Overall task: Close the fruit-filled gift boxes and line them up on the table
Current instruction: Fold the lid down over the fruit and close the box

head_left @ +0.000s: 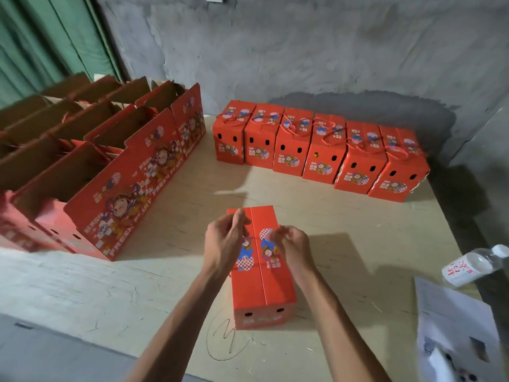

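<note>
One head view only; looks forward and down, close over the table [344,244]; far wall [303,51] beyond.

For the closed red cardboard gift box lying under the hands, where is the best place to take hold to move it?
Probably the two long side walls of the red cardboard gift box, one hand from each side: its flaps are shut flat on top, and no rope handle clearly shows to lift by.

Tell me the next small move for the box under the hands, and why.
Probably carry the near box to the right end of the row of six closed boxes. Its top flaps already meet flat, and both the left hand and right hand hover over it, fingers curled; whether they pinch a handle cord is unclear.
</note>
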Demonstrator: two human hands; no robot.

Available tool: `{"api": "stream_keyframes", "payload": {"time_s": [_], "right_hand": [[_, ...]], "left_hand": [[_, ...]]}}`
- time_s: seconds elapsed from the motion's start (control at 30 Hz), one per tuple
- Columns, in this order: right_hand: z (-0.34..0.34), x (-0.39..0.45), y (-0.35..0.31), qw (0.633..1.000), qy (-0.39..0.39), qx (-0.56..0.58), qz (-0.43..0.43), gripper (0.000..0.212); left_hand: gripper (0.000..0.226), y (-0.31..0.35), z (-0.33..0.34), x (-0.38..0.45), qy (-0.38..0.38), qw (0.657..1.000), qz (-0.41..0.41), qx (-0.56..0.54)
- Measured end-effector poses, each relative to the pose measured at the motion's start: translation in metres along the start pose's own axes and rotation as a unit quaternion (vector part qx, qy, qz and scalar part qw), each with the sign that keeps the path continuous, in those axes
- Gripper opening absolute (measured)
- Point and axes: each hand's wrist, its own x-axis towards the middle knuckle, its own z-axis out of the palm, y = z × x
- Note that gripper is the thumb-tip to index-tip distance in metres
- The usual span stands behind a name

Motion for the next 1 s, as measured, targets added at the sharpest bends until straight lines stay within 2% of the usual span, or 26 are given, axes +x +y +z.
{"api": "stream_keyframes", "payload": {"time_s": [0.07, 0.13, 0.23, 0.3, 0.4, 0.57, 0.83, 0.9, 1.0], "right_hand": [[0.015, -0.001, -0.026, 0.997, -0.067, 0.019, -0.022, 0.019], [0.032, -0.001, -0.045, 0.992, -0.115, 0.034, -0.031, 0.012], [0.044, -0.003, -0.059, 0.99, -0.134, 0.004, -0.037, 0.021], [0.045, -0.006, -0.064, 0.989, -0.144, -0.014, -0.032, 0.024], [0.047, -0.008, -0.072, 0.987, -0.148, -0.042, -0.039, 0.028], [0.059, 0.005, -0.104, 0.981, -0.186, -0.023, -0.042, 0.038], [0.128, 0.057, -0.152, 0.98, -0.177, -0.034, -0.086, 0.041], [0.147, 0.071, -0.163, 0.979, -0.173, -0.046, -0.092, 0.037], [0.178, 0.098, -0.179, 0.98, -0.157, -0.067, -0.104, 0.026]], "left_hand": [[0.036, 0.015, 0.004, 0.005, -0.006, 1.0, 0.01, 0.003], [0.03, 0.021, 0.004, 0.008, -0.009, 0.998, 0.026, 0.051], [0.021, 0.018, -0.004, 0.011, 0.009, 0.985, 0.09, 0.148], [0.025, 0.016, -0.011, 0.015, 0.01, 0.977, 0.109, 0.182], [0.028, 0.024, -0.014, 0.023, -0.012, 0.989, 0.065, 0.135], [0.038, 0.057, -0.011, 0.046, 0.039, 0.987, 0.082, 0.131], [0.027, 0.076, -0.054, 0.099, 0.13, 0.989, 0.066, 0.031], [0.029, 0.074, -0.07, 0.113, 0.129, 0.989, 0.069, 0.024], [0.044, 0.068, -0.095, 0.14, 0.078, 0.994, 0.071, 0.013]]}}
